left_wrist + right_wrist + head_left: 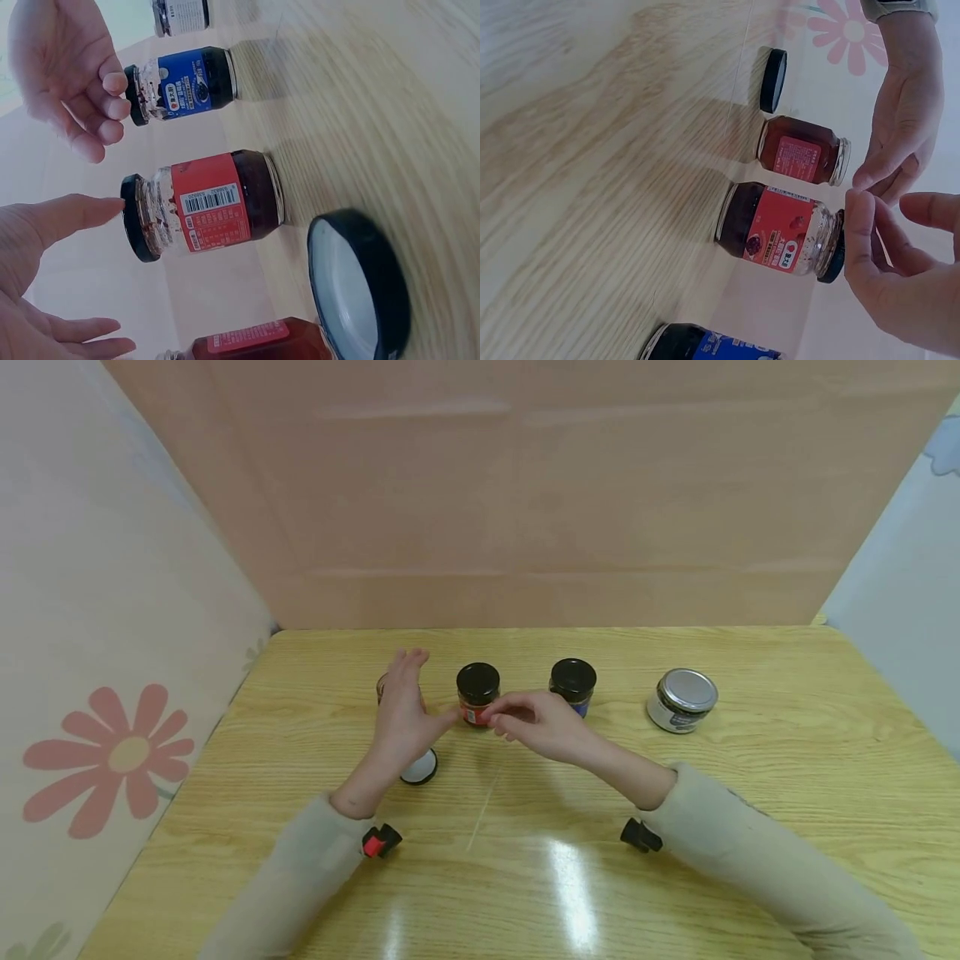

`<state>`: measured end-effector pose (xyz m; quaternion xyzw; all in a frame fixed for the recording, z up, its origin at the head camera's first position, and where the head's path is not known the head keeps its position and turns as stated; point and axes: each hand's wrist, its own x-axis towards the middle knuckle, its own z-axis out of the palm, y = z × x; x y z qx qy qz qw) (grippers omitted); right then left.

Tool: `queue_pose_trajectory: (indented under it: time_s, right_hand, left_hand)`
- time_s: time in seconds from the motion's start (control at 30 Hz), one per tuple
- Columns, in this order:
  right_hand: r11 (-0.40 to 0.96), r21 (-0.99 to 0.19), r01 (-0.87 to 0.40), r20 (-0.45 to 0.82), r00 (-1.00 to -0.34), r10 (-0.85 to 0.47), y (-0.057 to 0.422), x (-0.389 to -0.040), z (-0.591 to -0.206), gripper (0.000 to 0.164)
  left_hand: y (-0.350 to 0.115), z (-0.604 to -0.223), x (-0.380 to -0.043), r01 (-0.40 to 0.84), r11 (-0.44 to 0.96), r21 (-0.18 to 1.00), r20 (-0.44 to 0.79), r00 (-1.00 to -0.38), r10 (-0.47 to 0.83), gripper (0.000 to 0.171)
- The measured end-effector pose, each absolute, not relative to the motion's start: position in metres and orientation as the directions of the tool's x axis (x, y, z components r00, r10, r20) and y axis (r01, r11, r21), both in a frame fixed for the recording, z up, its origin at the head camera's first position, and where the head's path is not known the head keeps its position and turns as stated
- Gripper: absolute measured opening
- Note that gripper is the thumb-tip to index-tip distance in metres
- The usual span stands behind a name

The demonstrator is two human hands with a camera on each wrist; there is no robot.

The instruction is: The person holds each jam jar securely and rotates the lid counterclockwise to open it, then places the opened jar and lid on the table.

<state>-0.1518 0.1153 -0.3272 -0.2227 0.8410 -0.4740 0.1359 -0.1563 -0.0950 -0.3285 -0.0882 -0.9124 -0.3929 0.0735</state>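
Observation:
A red-labelled jar point(477, 683) with a black lid stands upright between my two hands. My left hand point(405, 718) is held in the air with fingers extended and thumb spread, its thumb near that jar's lid in the left wrist view. Partly hidden behind this hand is a lidless jar point(799, 150) of dark reddish contents. Its rim is bare. A black lid point(420, 768) lies on the table, pale inside upward. My right hand point(543, 722) hovers just right of the red-labelled jar, fingers loosely bent, holding nothing. Whether either hand touches the jar, I cannot tell.
A blue-labelled jar point(573, 681) with a black lid stands behind my right hand. Farther right is a squat jar point(682, 700) with a silver lid. All stand on a wooden table point(787, 760), with a tan backdrop behind and a flower-patterned wall at left.

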Motion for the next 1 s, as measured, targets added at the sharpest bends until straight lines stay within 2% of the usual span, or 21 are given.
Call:
queue_pose_trajectory:
  time_s: [0.3,0.67,1.0]
  right_hand:
    - [0.478,-0.819,-0.317,0.087,-0.893,-0.442,0.122,-0.151,-0.328,0.022]
    - [0.500,-0.797,-0.339,0.135,-0.907,-0.400,0.127,-0.152,-0.331,0.023]
    - [0.498,-0.801,-0.333,0.140,-0.912,-0.385,0.134,-0.152,-0.333,0.021]
  left_hand:
    - [-0.088,-0.327,-0.158,0.263,0.650,0.713,0.229,-0.963,0.139,0.086]
    - [-0.080,-0.333,-0.163,0.248,0.651,0.717,0.166,-0.968,0.187,0.087]
    - [-0.075,-0.340,-0.168,0.148,0.640,0.754,0.045,-0.984,0.175,0.091]
